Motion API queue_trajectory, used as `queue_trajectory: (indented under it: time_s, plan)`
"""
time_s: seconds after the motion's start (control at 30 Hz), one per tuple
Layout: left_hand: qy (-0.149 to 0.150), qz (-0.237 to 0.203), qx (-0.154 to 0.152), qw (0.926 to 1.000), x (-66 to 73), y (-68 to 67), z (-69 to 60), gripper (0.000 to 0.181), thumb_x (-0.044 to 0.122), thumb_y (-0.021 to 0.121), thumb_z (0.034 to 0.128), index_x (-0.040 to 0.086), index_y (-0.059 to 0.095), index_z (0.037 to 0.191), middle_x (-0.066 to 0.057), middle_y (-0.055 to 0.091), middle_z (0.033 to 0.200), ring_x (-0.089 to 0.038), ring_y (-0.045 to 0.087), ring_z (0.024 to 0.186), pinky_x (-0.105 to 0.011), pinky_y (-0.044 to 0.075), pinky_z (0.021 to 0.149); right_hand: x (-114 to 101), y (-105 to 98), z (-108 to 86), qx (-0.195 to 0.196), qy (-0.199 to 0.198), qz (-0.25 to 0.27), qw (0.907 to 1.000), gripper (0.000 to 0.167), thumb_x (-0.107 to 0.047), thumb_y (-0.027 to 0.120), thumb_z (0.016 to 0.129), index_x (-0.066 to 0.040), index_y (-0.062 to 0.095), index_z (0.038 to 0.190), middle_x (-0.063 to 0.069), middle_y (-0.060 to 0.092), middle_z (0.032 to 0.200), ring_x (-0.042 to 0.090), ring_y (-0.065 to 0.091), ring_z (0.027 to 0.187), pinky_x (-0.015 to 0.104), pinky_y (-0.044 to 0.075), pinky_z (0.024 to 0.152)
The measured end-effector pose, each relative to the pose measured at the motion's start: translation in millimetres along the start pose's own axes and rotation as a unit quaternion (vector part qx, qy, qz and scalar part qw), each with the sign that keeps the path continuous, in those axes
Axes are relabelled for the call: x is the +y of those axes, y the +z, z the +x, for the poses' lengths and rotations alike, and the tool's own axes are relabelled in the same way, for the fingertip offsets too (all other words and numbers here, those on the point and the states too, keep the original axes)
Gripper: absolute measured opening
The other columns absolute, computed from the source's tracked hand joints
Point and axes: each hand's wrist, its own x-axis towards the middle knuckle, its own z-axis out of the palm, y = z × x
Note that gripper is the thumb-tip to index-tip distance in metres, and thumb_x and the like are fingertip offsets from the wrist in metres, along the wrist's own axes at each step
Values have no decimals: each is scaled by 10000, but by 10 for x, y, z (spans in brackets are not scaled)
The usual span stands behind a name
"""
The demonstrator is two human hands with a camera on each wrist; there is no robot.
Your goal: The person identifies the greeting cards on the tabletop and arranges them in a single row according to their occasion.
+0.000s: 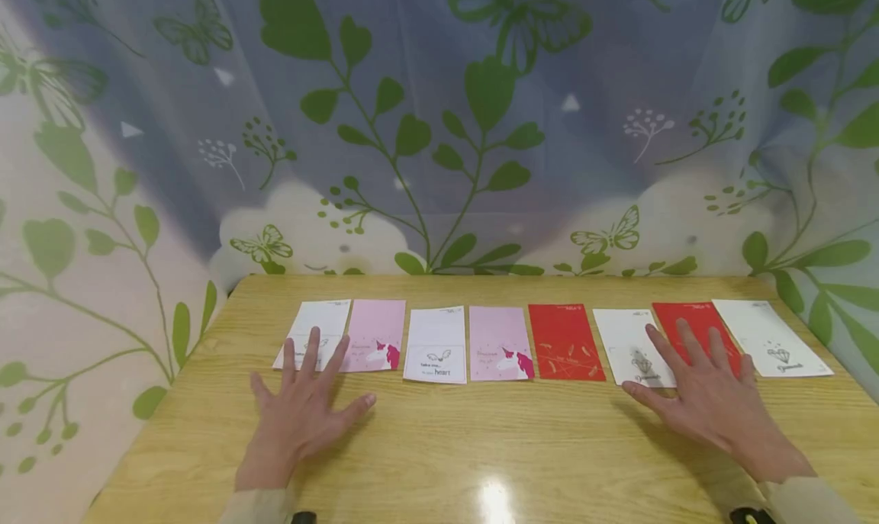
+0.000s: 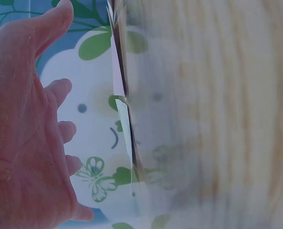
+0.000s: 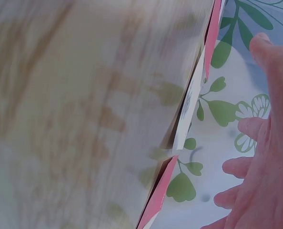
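Observation:
A row of cards lies across the wooden table. From left to right come a white winged-heart card [image 1: 323,318], a pink unicorn card [image 1: 378,326], another white winged-heart card [image 1: 435,329], another pink unicorn card [image 1: 500,326], a red card [image 1: 565,333], a white diamond card [image 1: 621,329], a second red card [image 1: 669,316] and a second white diamond card [image 1: 769,333]. My left hand [image 1: 302,413] is spread nearest the leftmost white card, partly covering it. My right hand [image 1: 710,402], fingers also spread, partly covers the second red card. Both hands hold nothing and look raised above the table.
The wooden table [image 1: 481,440] ends behind the cards at a blue and white curtain [image 1: 439,165] printed with green leaves and butterflies. This cloth also hangs along the left and right sides. Light sleeves [image 1: 257,506] show at the wrists.

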Motion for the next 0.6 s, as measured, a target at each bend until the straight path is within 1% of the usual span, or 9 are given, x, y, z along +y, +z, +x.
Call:
queue_trajectory:
  time_s: [0.2,0.37,0.5,0.6]
  plan:
    - [0,23,6,10000,-4,-20,-12,927,791,456,910,277,215,1642,-176,67,1722,-552,29,1548,-920,42,1020,-4,-3,-22,6,-23,-13,10000,983,-771,519,902,-234,178,1651,297,189,1662,712,165,1417,901,142,973]
    - [-10,3,-10,10000,-35,-28,5,923,780,458,918,272,203,1645,-180,52,1722,-553,13,1548,-922,33,1017,-11,-7,-11,94,-73,13,9999,981,-761,536,900,-236,185,1650,297,211,1654,707,195,1410,889,146,987]
    - [-57,-135,24,9999,-61,-45,40,912,781,446,924,276,204,1645,-190,66,1720,-559,24,1544,-929,51,1004,-44,-3,25,27,-143,29,9999,978,-754,526,910,-241,154,1655,279,175,1673,707,193,1413,878,153,1019]
    - [-177,-352,47,9992,-100,-61,80,899,760,453,937,270,198,1646,-205,75,1716,-559,53,1541,-924,77,1011,-103,-7,75,-40,-222,102,9997,957,-741,523,921,-233,174,1653,271,166,1680,686,200,1429,874,192,1023]
